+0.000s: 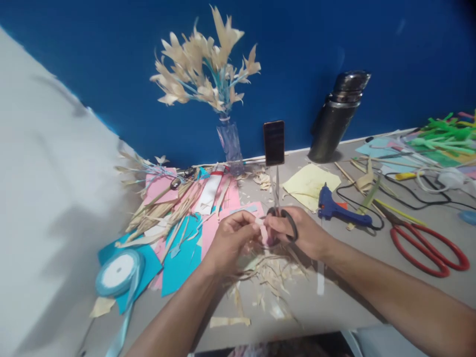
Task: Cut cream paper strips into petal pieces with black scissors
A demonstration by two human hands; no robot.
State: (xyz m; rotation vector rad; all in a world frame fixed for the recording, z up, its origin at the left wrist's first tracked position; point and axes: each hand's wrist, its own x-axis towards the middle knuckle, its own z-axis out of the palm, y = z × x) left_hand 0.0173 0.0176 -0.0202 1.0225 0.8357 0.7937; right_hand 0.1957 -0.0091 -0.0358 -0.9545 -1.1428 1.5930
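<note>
Just left of the blue glue gun (336,210), the right hand (307,234) grips black-handled scissors (277,212), blades pointing away. The left hand (228,240) pinches a small pale strip (259,226) beside the handles. The strip's shape is blurred.

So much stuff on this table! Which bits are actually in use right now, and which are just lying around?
In use: black scissors in the right hand; pale strip pinched by the left hand; trimmings beneath them.

Lying about: blue glue gun, red scissors, ribbon spool, phone, dark flask, flower vase.
</note>
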